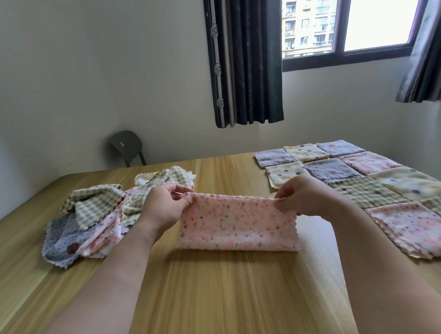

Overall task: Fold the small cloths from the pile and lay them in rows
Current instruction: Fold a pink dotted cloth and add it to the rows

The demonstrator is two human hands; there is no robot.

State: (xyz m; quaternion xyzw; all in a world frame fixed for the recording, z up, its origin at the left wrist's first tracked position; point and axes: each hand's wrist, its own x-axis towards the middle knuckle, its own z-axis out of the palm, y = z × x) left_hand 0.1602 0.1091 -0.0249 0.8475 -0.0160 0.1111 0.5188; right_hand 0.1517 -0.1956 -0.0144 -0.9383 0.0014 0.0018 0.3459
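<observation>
Both the left hand (162,207) and right hand (308,196) are pinching top corners of the pink cloth (237,223) between curled fingers (285,195); any uneven tension is probably risking a skewed fold

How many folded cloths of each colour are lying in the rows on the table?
Purple cloths: 3
Cream dotted cloths: 3
Pink cloths: 2
Green checked cloths: 2
Total: 10 in view
Not counted: the held pink cloth.

Light wood-grain table (221,293) bears a crumpled pile of small cloths (94,204), left. Folded square cloths (330,169) lie in rows, right.
</observation>
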